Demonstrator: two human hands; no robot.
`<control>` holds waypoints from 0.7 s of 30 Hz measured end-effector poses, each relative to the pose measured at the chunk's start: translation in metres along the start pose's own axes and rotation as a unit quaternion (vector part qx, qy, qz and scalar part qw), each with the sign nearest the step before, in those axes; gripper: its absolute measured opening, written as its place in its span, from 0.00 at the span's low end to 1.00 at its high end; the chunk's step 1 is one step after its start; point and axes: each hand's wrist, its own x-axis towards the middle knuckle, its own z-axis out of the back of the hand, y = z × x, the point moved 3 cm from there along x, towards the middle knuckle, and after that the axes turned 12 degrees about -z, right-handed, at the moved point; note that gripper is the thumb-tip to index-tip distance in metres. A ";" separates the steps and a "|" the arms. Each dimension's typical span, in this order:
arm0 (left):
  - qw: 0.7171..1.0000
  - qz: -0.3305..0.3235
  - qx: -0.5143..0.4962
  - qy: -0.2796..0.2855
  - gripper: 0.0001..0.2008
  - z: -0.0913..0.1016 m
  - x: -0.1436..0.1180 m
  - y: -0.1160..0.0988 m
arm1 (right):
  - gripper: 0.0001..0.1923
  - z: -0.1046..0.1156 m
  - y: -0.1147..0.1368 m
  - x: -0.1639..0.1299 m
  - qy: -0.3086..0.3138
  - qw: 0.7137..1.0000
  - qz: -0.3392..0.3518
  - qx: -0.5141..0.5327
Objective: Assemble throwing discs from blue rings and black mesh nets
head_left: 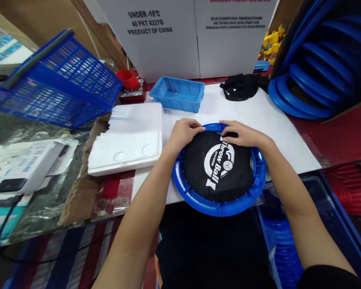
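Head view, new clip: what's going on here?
A person has both hands on a blue ring lying on a white sheet. The left hand and right hand press the far edge of a black mesh printed "Throw Ball" against the ring. A blue tray sits behind.

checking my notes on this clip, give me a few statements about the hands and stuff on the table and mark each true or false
1. Both hands rest on the far edge of the black mesh in the blue ring. True.
2. The left hand holds the red cup. False: the cup stands far back beside the blue basket, untouched.
3. The blue tray sits behind the ring. True.
4. The right hand is lifted clear of the mesh. False: its fingers press on the mesh edge.
5. The white foam slab lies right of the ring. False: it lies to the left.
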 end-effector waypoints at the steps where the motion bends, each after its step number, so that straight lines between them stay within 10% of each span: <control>1: 1.000 -0.002 0.008 0.001 0.11 0.000 0.000 0.000 | 0.11 0.000 -0.001 0.000 0.002 1.000 -0.001 0.006; 8: 0.995 -0.069 0.075 -0.021 0.09 0.013 -0.008 -0.018 | 0.09 0.003 0.000 -0.001 -0.018 1.000 0.001 0.013; 13: 0.985 -0.080 0.132 0.070 0.07 0.024 -0.016 -0.028 | 0.12 0.003 -0.002 -0.001 -0.014 1.000 -0.001 0.012; 21: 0.990 -0.010 0.105 0.090 0.08 0.021 -0.014 -0.021 | 0.09 0.003 -0.003 0.003 -0.013 0.998 0.007 0.058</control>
